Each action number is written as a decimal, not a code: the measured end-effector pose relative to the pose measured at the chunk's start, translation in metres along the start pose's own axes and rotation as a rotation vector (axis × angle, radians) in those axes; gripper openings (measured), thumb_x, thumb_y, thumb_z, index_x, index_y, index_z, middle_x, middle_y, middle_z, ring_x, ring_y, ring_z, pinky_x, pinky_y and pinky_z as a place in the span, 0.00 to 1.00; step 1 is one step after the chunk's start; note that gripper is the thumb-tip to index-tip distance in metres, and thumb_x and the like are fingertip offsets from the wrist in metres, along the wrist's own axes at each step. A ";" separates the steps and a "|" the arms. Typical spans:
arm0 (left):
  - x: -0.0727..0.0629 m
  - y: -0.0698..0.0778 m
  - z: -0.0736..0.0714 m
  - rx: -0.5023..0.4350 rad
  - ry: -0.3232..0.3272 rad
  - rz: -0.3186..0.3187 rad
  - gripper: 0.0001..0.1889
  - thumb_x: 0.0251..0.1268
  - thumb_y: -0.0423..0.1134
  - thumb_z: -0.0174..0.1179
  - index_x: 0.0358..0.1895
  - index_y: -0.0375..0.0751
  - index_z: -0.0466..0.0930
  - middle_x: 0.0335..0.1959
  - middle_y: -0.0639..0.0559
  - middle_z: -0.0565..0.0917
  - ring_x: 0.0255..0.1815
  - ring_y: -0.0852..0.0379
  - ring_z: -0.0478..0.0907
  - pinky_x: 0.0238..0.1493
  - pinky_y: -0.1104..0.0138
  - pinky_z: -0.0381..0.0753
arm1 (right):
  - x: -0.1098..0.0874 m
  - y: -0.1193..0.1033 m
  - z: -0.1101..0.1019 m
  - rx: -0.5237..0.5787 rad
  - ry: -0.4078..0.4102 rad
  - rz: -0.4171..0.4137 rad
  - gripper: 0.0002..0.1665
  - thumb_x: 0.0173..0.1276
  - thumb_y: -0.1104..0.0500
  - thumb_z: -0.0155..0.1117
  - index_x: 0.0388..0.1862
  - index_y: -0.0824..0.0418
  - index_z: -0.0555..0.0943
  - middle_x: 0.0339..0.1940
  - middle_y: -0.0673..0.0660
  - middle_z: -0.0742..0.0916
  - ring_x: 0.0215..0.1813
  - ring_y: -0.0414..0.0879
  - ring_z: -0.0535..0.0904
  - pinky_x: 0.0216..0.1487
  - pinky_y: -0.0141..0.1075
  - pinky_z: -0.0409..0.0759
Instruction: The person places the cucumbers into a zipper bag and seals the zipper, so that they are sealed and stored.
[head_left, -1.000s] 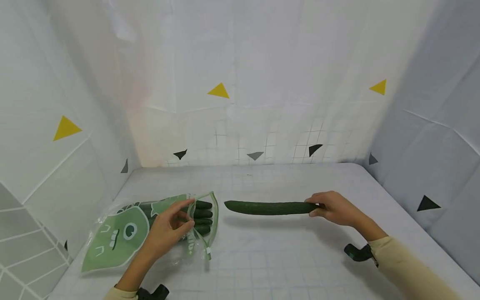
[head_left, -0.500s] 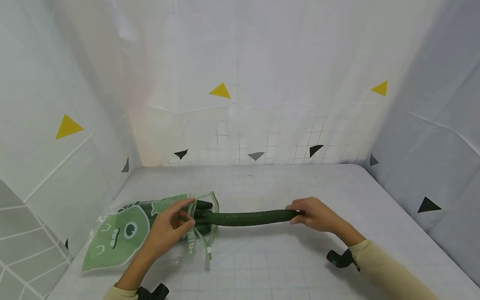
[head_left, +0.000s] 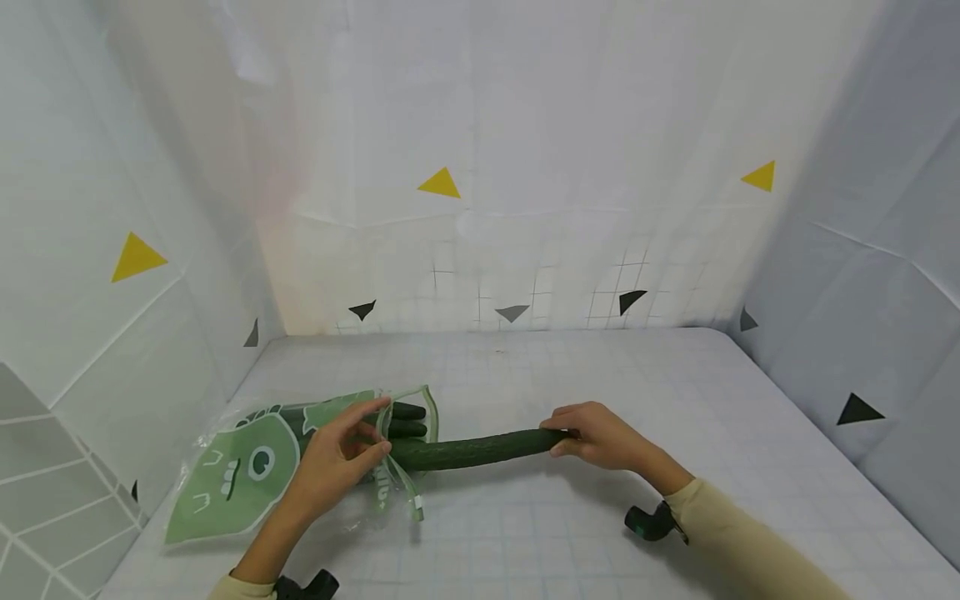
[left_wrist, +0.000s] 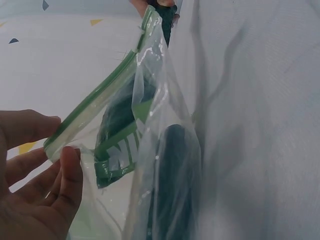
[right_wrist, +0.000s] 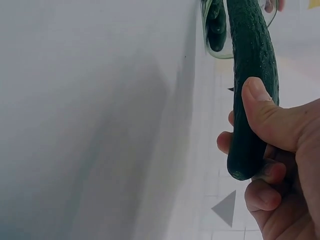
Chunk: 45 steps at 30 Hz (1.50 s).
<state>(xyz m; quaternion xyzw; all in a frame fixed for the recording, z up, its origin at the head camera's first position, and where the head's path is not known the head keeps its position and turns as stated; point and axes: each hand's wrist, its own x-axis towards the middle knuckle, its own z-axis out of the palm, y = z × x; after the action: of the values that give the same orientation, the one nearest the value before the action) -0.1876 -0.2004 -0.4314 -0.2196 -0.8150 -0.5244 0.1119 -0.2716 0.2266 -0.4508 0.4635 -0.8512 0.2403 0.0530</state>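
A long dark green cucumber [head_left: 480, 450] runs from my right hand [head_left: 596, 435] to the mouth of a clear zip bag [head_left: 247, 467] printed with a green cartoon face. The right hand grips its near end between thumb and fingers, plainly seen in the right wrist view around the cucumber [right_wrist: 252, 60]. At the bag's mouth, its far end lies within the opening. My left hand [head_left: 337, 458] pinches the bag's green zip edge [left_wrist: 95, 95] between thumb and fingers, holding the mouth apart. Several other cucumbers [head_left: 408, 411] lie inside the bag, their ends showing at the opening.
A white grid-patterned table [head_left: 525, 542] lies beneath the bag. White sheets with yellow and black triangles form a back wall [head_left: 570, 167] and side walls. A wrist camera [head_left: 651, 522] sits on the right forearm, another [head_left: 307, 586] on the left.
My right hand has moved left with the cucumber, whose far end has passed from right of the bag into its mouth. The left hand and bag have stayed in place.
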 end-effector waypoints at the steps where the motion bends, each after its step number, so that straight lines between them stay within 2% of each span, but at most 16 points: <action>1: 0.000 0.000 0.000 0.001 0.000 -0.002 0.32 0.67 0.31 0.71 0.74 0.43 0.74 0.55 0.44 0.82 0.44 0.53 0.83 0.42 0.62 0.86 | 0.002 0.000 0.001 0.000 -0.003 -0.002 0.21 0.67 0.59 0.76 0.57 0.64 0.88 0.38 0.43 0.85 0.32 0.34 0.72 0.33 0.32 0.76; 5: 0.000 0.001 -0.001 0.012 0.004 0.001 0.31 0.67 0.32 0.71 0.74 0.43 0.74 0.55 0.47 0.82 0.45 0.53 0.83 0.43 0.62 0.86 | 0.010 -0.002 0.004 0.011 -0.001 -0.018 0.21 0.67 0.58 0.76 0.57 0.64 0.87 0.39 0.43 0.85 0.31 0.33 0.72 0.33 0.31 0.75; 7: 0.000 0.000 -0.001 0.014 0.007 0.005 0.31 0.67 0.32 0.71 0.73 0.43 0.74 0.55 0.45 0.82 0.45 0.53 0.83 0.43 0.62 0.86 | 0.014 -0.003 0.007 0.013 0.002 -0.031 0.21 0.67 0.58 0.76 0.57 0.63 0.88 0.37 0.42 0.84 0.31 0.33 0.70 0.32 0.31 0.74; 16: 0.000 -0.001 0.000 -0.010 0.002 0.013 0.31 0.68 0.32 0.71 0.73 0.42 0.74 0.53 0.46 0.82 0.45 0.53 0.82 0.41 0.62 0.86 | 0.032 -0.014 0.021 0.027 0.002 -0.063 0.19 0.67 0.59 0.76 0.56 0.62 0.88 0.40 0.44 0.86 0.34 0.35 0.73 0.34 0.31 0.75; 23: 0.001 0.000 0.000 -0.025 -0.001 0.029 0.30 0.69 0.31 0.70 0.73 0.40 0.74 0.52 0.38 0.81 0.44 0.52 0.82 0.40 0.63 0.86 | 0.043 -0.024 0.032 0.032 0.020 -0.090 0.19 0.67 0.59 0.76 0.55 0.63 0.88 0.38 0.46 0.86 0.32 0.34 0.72 0.34 0.29 0.74; 30: 0.001 -0.001 0.000 -0.023 -0.002 0.016 0.31 0.68 0.30 0.70 0.73 0.41 0.75 0.53 0.43 0.82 0.44 0.53 0.82 0.39 0.63 0.86 | 0.055 -0.033 0.043 0.028 0.032 -0.128 0.17 0.67 0.58 0.76 0.53 0.62 0.89 0.35 0.46 0.84 0.31 0.33 0.70 0.33 0.28 0.72; 34: 0.002 -0.002 0.001 -0.011 -0.004 0.014 0.31 0.68 0.29 0.70 0.73 0.41 0.74 0.53 0.42 0.81 0.44 0.53 0.82 0.40 0.64 0.86 | 0.062 -0.038 0.050 0.026 0.039 -0.145 0.17 0.68 0.57 0.76 0.53 0.61 0.89 0.35 0.46 0.84 0.30 0.32 0.69 0.33 0.27 0.71; 45: 0.000 -0.004 0.002 -0.017 -0.013 0.009 0.31 0.68 0.30 0.70 0.74 0.42 0.74 0.50 0.43 0.82 0.44 0.53 0.82 0.42 0.63 0.86 | 0.082 -0.057 0.065 0.052 0.015 -0.162 0.15 0.69 0.56 0.75 0.51 0.60 0.89 0.38 0.47 0.87 0.33 0.32 0.73 0.36 0.25 0.73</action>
<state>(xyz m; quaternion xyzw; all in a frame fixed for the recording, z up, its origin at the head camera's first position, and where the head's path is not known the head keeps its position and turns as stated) -0.1894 -0.2004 -0.4352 -0.2277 -0.8101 -0.5296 0.1073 -0.2631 0.1086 -0.4621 0.5303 -0.8040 0.2609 0.0665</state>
